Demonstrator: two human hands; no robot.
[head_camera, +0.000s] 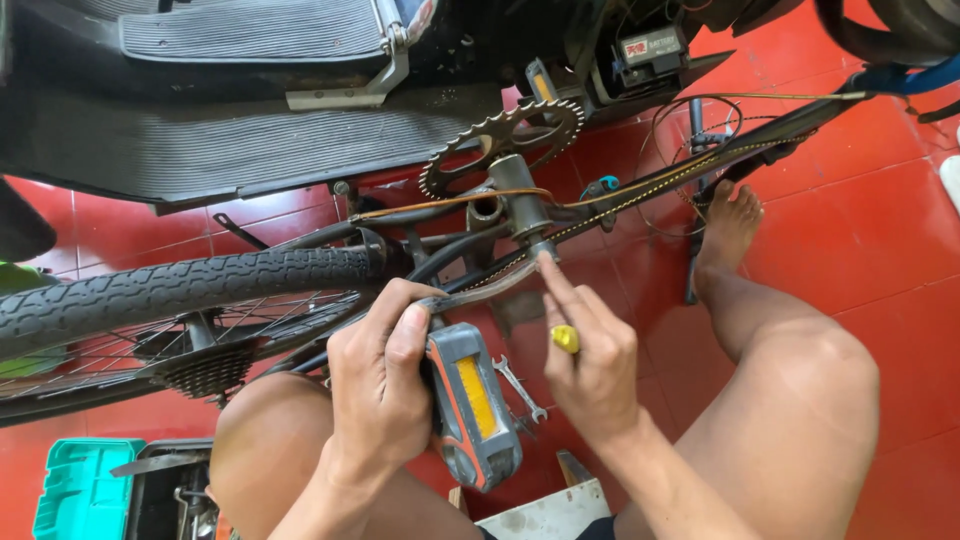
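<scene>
A bicycle lies upside down in front of me on a red tiled floor. My left hand (378, 385) grips the crank arm just above the grey pedal (472, 405) with its orange reflector. My right hand (588, 358) holds a tool with a yellow handle (566, 338), and its index finger points up along the crank arm (520, 205) towards the bottom bracket. The toothed chainring (500, 140) sits above the crank, with the chain (640, 195) running off to the right. The rear tyre (170, 290) and sprocket cluster (205, 372) are at the left.
A small spanner (520, 388) lies on the floor between my hands. A teal toolbox (85, 490) stands at the lower left. A black ribbed scooter footboard (240, 130) fills the top left. My bare knees and a foot (728, 225) flank the bicycle.
</scene>
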